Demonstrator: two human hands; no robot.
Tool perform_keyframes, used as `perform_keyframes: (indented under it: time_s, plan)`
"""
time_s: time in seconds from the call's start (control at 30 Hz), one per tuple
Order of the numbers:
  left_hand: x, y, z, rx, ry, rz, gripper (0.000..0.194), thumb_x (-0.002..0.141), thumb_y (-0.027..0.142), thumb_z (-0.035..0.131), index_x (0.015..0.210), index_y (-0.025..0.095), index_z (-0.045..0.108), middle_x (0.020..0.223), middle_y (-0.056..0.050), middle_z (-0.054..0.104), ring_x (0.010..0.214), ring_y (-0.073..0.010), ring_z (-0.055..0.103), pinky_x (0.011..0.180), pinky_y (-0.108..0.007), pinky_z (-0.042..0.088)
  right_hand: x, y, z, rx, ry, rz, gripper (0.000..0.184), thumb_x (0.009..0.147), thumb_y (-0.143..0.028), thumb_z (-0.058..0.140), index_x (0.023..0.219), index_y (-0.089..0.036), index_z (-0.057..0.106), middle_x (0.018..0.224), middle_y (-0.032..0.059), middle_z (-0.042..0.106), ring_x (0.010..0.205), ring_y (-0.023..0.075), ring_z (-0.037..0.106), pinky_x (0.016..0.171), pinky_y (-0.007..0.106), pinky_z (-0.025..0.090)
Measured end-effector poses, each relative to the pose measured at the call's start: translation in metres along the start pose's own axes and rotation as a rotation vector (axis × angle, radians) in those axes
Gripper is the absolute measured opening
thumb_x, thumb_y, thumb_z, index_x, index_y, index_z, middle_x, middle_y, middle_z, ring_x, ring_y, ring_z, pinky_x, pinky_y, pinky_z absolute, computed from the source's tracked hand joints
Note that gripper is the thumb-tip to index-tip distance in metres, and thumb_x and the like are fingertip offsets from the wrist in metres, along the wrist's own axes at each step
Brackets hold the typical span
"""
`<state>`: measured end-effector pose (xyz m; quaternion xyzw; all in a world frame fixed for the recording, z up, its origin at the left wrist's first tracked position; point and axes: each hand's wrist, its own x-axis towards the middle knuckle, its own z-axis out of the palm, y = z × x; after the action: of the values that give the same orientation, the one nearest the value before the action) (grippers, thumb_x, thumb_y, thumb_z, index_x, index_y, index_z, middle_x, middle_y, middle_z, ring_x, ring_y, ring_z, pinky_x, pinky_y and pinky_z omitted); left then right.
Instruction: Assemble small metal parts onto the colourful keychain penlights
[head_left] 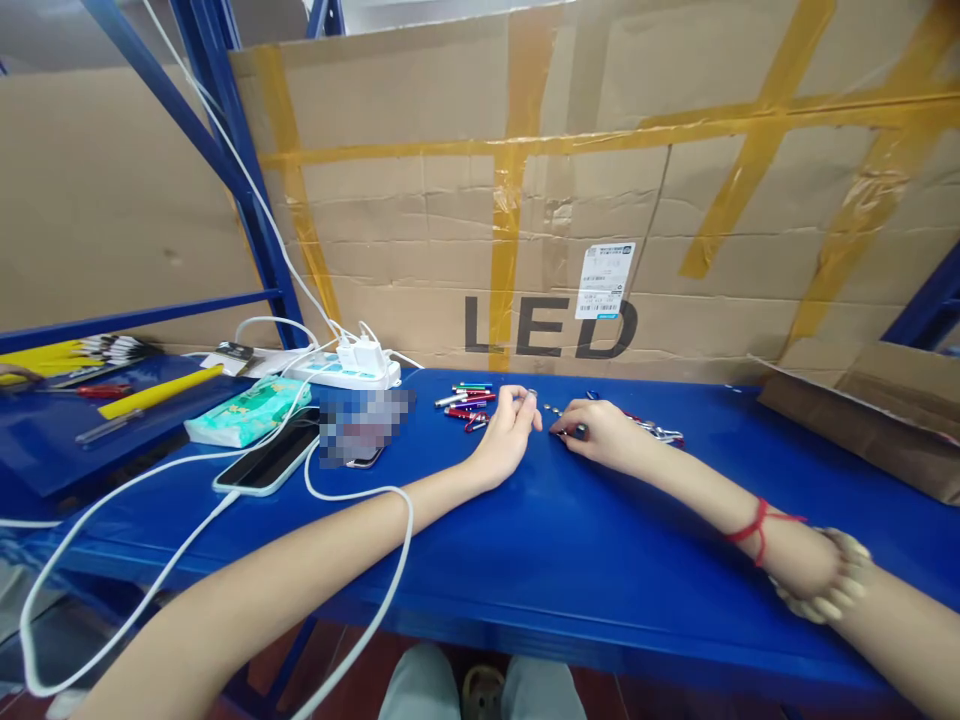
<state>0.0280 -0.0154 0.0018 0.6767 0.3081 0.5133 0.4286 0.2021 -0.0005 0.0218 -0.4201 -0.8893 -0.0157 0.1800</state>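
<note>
My left hand (pixel 508 437) is closed above the blue tabletop, its fingers curled together. A small shiny bit shows at its fingertips, too small to name. To its right, my right hand (pixel 604 435) is closed in a pinch with its fingertips low at the table. Something small and dark shows by its fingers, and I cannot make out what it is. Small round metal pieces (pixel 553 409) lie between the hands. Left of my left hand is a pile of slim coloured metal tubes (pixel 466 399). Red and silver metal pieces (pixel 664 433) lie behind my right wrist, partly hidden.
A phone (pixel 270 455) with a white cable (pixel 405 540) lies left; the cable loops over my left forearm. Beyond are a tissue pack (pixel 244 410) and a power strip (pixel 352 372). A large cardboard sheet (pixel 420 240) stands behind; an open cardboard box (pixel 862 415) sits right.
</note>
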Motion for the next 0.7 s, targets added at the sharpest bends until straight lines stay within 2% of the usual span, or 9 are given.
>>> perform_keyframes:
  time_s: [0.13,0.3,0.57,0.7]
  plan:
    - [-0.0014,0.0005,0.0,0.057,-0.066,0.018,0.019,0.1,0.03,0.03,0.087,0.017,0.036,0.071,0.002,0.046,0.056,-0.0111,0.037,0.059,-0.022,0.031,-0.0059,0.0065,0.0025,0.029,0.064,-0.015,0.024,0.073,-0.01,0.054,0.087,-0.016,0.072,0.084,0.0075,0.068,0.073,0.0175,0.064,0.073,0.03,0.049]
    - [-0.0028,0.0052,-0.001,0.156,-0.079,0.041,0.036,0.1,0.037,0.031,0.073,0.015,0.043,0.069,0.001,0.044,0.06,-0.012,0.039,0.061,-0.022,0.031,-0.0058,0.0107,0.0058,0.075,0.085,-0.021,0.021,0.077,-0.011,0.053,0.086,-0.015,0.072,0.082,0.0083,0.069,0.072,0.018,0.064,0.069,0.029,0.051]
    - [-0.0032,0.0017,-0.0005,0.104,-0.123,0.0,0.022,0.098,0.032,0.036,0.084,0.016,0.044,0.071,0.002,0.046,0.057,-0.0106,0.037,0.054,-0.02,0.029,-0.006,0.0046,0.0042,0.147,0.101,0.094,0.018,0.072,-0.01,0.055,0.08,-0.014,0.07,0.079,0.0067,0.071,0.069,0.0161,0.065,0.067,0.026,0.052]
    - [-0.0035,0.0037,0.0003,0.16,-0.098,-0.037,0.015,0.098,0.026,0.037,0.087,0.017,0.043,0.072,0.002,0.047,0.061,-0.0111,0.041,0.058,-0.02,0.03,-0.0058,0.0026,0.0031,0.14,0.108,0.132,0.019,0.067,-0.009,0.056,0.079,-0.014,0.07,0.074,0.0055,0.07,0.065,0.015,0.064,0.064,0.025,0.051]
